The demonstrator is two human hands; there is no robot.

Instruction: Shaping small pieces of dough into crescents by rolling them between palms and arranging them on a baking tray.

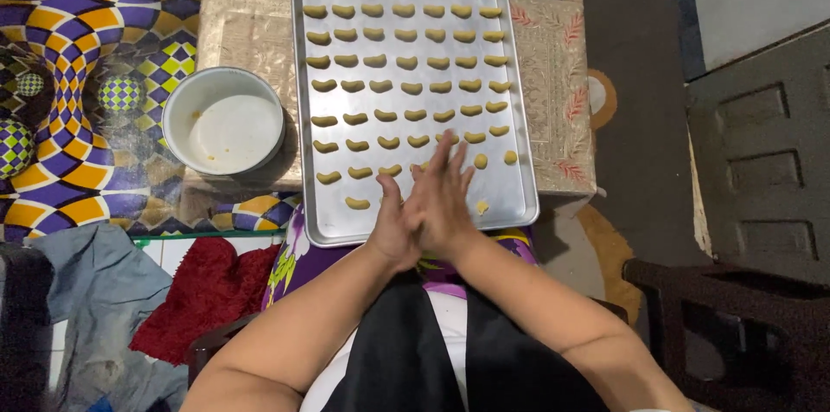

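Head view: left hand [393, 226] and right hand [441, 196] press flat together, fingers straight, over the tray's [298, 118] near edge, seemingly rolling dough; crescents [406, 62] fill rows beyond.

both hands [430, 204] pressed palm to palm, fingers extended, forearms converging

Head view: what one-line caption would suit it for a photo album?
Two hands, left hand and right hand, pressed together over a metal tray of crescent dough pieces, white bowl beside.
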